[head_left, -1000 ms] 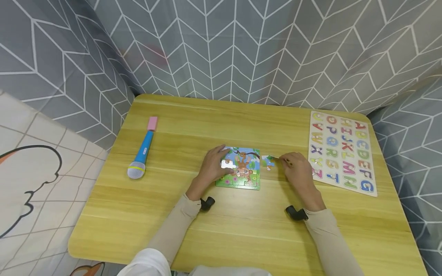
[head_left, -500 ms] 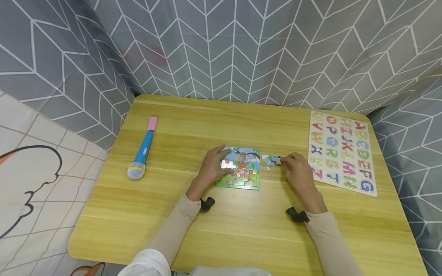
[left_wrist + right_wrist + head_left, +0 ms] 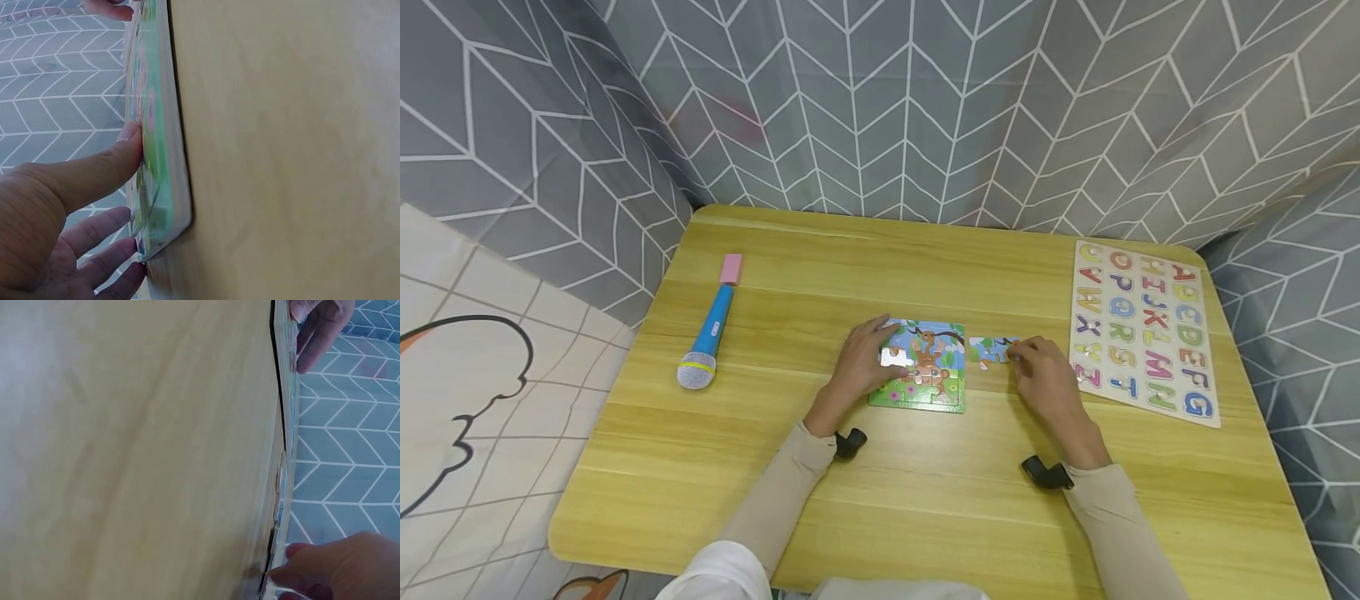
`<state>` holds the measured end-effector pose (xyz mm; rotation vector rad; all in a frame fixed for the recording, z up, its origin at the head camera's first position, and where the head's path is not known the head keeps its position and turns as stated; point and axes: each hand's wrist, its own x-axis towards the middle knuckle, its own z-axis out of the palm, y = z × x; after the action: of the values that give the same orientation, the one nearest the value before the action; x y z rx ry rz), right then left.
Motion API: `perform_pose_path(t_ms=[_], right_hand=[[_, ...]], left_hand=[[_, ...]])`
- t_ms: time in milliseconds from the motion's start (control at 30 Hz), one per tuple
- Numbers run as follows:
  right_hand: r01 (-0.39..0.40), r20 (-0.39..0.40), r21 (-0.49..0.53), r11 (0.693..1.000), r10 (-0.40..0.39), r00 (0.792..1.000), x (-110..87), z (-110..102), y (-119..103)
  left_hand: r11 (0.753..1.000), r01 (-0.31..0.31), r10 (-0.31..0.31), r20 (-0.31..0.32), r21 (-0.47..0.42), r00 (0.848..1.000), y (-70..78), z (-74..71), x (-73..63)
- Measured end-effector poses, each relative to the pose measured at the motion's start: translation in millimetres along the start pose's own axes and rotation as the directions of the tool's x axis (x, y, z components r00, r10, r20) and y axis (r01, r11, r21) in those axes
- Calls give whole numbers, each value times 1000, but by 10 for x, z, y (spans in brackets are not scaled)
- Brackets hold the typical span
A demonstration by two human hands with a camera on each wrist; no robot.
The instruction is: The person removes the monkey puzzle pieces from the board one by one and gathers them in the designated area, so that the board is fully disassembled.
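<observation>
A square jigsaw puzzle with a monkey picture (image 3: 957, 392) lies on the table, with a pale gap on its left side. My left hand (image 3: 859, 358) rests over the puzzle's left edge. In the left wrist view its thumb (image 3: 100, 169) touches the puzzle face, while the other fingers lie loosely along the edge. Right of the board a loose blue-green puzzle piece (image 3: 978, 348) lies flat. Against it sits a second puzzle piece (image 3: 1003, 346), whose right end my right hand (image 3: 1047, 379) pinches between thumb and fingertips. Those fingers partly hide it.
An alphabet board (image 3: 1138, 333) lies at the right of the wooden table (image 3: 790, 492). At the left lies a blue toy microphone (image 3: 711, 329), touching a pink block (image 3: 731, 269). A patterned grey curtain (image 3: 880, 108) hangs behind the table.
My right hand has turned the second puzzle piece from tilted to flat and set it against the loose piece's right side. My left hand has stayed on the jigsaw puzzle.
</observation>
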<state>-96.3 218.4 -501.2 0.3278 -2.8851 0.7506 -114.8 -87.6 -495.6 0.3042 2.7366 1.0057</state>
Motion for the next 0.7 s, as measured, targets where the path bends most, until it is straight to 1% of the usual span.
perform_pose_path(t_ms=[133,233,433,700], right_hand=[[-19,-35,55,998,21,999,6,10,11],[-37,-30,97,995,40,999,20,11,14],[-65,46,125,990,60,997,57,49,28],[-135,127,143,980,117,985,130,67,-15]], left_hand=[[1000,4,-4,-1,-4,1000,-4,4,5],[1000,3,-3,-3,-7,1000,-8,6,8],[1000,7,-7,2,-11,1000,-9,2,8],[1000,5,-5,0,0,1000,-12,11,11]])
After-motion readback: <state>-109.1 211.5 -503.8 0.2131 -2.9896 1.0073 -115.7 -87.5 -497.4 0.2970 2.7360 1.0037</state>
